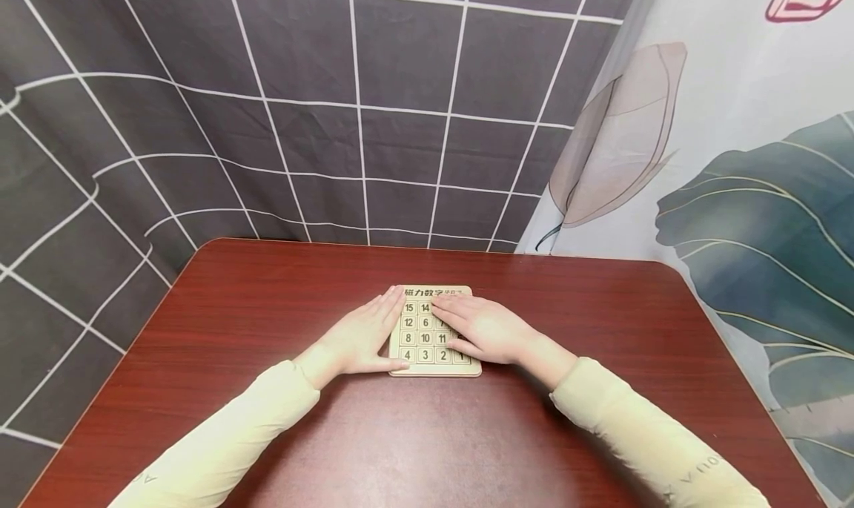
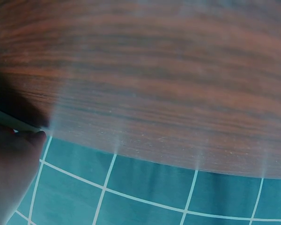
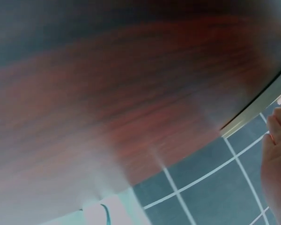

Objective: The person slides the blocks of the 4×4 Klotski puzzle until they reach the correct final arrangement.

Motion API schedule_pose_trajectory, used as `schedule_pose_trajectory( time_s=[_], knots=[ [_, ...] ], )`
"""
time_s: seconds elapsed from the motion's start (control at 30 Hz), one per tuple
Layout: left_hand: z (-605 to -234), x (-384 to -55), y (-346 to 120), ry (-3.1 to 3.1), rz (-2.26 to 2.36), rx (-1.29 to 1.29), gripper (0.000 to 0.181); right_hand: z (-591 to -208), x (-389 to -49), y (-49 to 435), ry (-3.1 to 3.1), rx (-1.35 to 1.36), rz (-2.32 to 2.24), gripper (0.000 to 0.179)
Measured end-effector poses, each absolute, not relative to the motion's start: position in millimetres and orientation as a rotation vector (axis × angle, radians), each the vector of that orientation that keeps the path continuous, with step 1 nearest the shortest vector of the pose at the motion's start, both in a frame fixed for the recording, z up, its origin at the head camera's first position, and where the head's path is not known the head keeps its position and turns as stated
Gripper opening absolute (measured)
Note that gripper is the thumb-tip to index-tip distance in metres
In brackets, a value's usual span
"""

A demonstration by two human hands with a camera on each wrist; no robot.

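Note:
A pale wooden number sliding puzzle (image 1: 425, 338) with several square number tiles lies on the table. My left hand (image 1: 360, 337) lies along its left side, fingers straight at the upper left edge and thumb spread onto the lower left corner. My right hand (image 1: 490, 330) rests over the right side, fingers extended across the tiles, and hides part of the right columns. In the right wrist view the puzzle's side edge (image 3: 253, 110) shows beside the right hand (image 3: 278, 159). Part of the left hand (image 2: 14, 164) appears at the left of the left wrist view.
The dark red wooden table (image 1: 267, 293) has rounded far corners. Behind it hangs a dark grey curtain (image 1: 400, 63) with a white grid. At the right is a white curtain (image 1: 707, 285) with leaf patterns.

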State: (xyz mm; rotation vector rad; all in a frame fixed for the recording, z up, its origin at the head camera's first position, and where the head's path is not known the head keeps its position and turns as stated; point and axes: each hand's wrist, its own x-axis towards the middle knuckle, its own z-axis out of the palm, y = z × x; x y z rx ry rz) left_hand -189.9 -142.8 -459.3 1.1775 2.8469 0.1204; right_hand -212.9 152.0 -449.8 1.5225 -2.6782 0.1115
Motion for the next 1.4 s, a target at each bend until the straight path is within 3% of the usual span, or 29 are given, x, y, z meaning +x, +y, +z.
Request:
schedule_pose_trajectory(
  time_s=[0.9, 1.4],
  knots=[
    [-457.3, -191.8, -145.0, 2.871, 0.086, 1.187, 0.113, -449.1, -210.4, 164.9, -2.714, 1.481, 0.088, 0.064],
    [-459.6, -188.4, -143.0, 2.855, 0.123, 1.176, 0.112, -449.9, -212.3, 131.4, -2.654, 1.564, 0.086, 0.064]
  ],
)
